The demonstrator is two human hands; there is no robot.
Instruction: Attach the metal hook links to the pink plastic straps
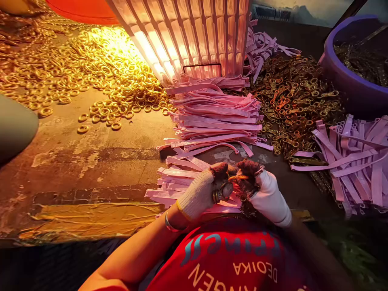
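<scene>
My left hand (203, 192), in a white knit glove with dark fingertips, is closed around small brass-coloured metal parts (222, 190) close to my chest. My right hand (260, 188), gloved the same way, pinches a small gold ring (238, 177) right beside the left fingertips. Both hands meet over a stack of flat pink straps (178, 178) lying at the table's near edge. What exactly sits inside the left fist is partly hidden.
A larger pile of pink straps (212, 117) lies behind the hands, more pink straps (357, 161) at the right. Gold rings (91, 68) cover the far left of the worn table (91, 161). Dark metal clasps (297, 101) heap beside a purple basin (348, 76). A slatted pink crate (188, 36) stands at the back.
</scene>
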